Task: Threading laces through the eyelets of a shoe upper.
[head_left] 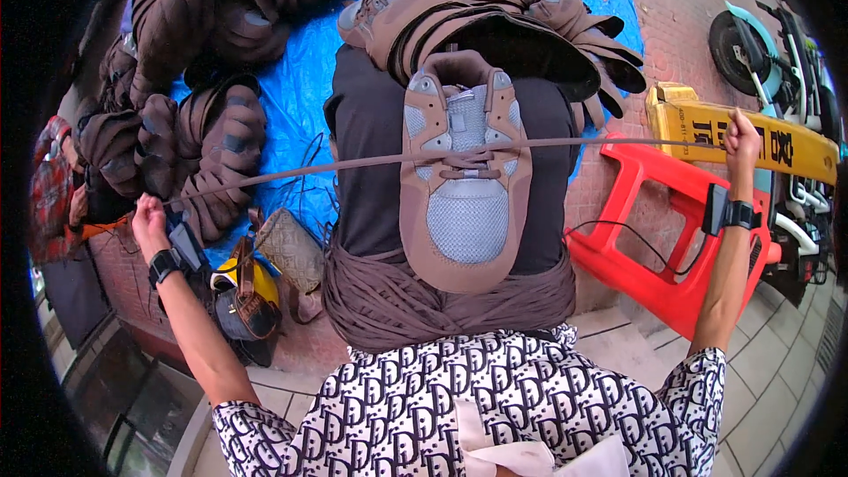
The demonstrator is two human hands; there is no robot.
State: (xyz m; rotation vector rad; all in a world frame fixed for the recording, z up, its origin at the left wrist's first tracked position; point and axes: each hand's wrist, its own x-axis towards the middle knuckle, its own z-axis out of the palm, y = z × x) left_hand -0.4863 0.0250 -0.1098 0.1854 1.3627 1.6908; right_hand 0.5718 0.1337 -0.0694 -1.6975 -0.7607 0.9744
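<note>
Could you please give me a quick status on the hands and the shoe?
Left hand and right hand pulling brown lace taut. Brown shoe on lap. Nothing in the way.

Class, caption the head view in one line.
Both hands pull a brown lace taut across a brown shoe.

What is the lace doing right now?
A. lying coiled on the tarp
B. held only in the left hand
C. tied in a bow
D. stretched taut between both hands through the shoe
D: the lace runs in a straight line from the left hand through the shoe to the right hand, both arms spread wide.
</note>
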